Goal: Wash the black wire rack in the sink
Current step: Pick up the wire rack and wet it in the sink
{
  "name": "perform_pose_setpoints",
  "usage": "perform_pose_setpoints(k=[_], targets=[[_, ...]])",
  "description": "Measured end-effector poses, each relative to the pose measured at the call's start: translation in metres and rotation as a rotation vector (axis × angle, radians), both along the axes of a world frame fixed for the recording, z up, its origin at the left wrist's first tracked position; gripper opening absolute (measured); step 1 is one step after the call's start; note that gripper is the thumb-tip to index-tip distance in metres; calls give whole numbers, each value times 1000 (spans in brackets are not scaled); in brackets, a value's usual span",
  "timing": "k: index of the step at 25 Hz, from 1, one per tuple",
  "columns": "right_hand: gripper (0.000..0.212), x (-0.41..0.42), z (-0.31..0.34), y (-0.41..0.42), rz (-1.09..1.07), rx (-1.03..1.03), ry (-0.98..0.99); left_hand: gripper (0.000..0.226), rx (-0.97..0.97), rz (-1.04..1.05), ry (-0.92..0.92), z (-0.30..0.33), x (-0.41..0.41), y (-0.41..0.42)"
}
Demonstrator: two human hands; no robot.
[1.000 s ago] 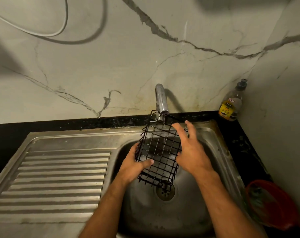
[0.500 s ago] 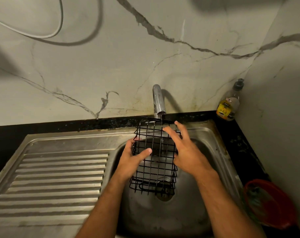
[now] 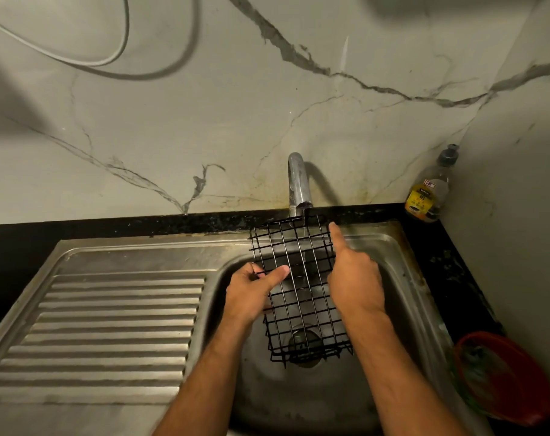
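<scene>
I see a black coated-wire rack (image 3: 298, 287), glossy where wet, over a dull, scuffed stainless-steel sink (image 3: 402, 262); polished chrome tap (image 3: 298, 184), clear plastic bottle (image 3: 429, 193), speckled black stone worktop (image 3: 110, 228).

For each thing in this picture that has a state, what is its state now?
Tap: running, water falls on the rack.
Black wire rack: held over the sink, tilted, under the water.
Left hand: grips the rack's left edge.
Right hand: on the rack's right side, forefinger extended.
Soap bottle: upright, capped.
</scene>
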State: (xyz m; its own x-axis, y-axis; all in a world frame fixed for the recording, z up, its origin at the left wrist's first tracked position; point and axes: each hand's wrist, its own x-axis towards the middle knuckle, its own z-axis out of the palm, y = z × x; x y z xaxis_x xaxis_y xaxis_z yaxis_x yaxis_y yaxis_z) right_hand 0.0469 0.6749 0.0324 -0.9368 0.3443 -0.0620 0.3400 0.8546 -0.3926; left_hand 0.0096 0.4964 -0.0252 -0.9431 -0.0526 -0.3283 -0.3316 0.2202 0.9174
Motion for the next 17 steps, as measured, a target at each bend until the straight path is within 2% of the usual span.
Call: perform_pose_setpoints(k=[4,8,11,13,17], targets=[[88,4,-4,-6,-27,119,8,60,-82,7,51,11,-2,-3],[80,7,-18,5,113,42,80,50,-123,65,101,21,1,2],[87,0,-19,15,206,-55,56,48,-208,67,218,28,0,5],[91,0,-23,17,200,-217,53,49,-246,51,232,32,-5,2],[67,2,-34,9,-122,-919,237,44,-57,-11,120,32,-6,-2]])
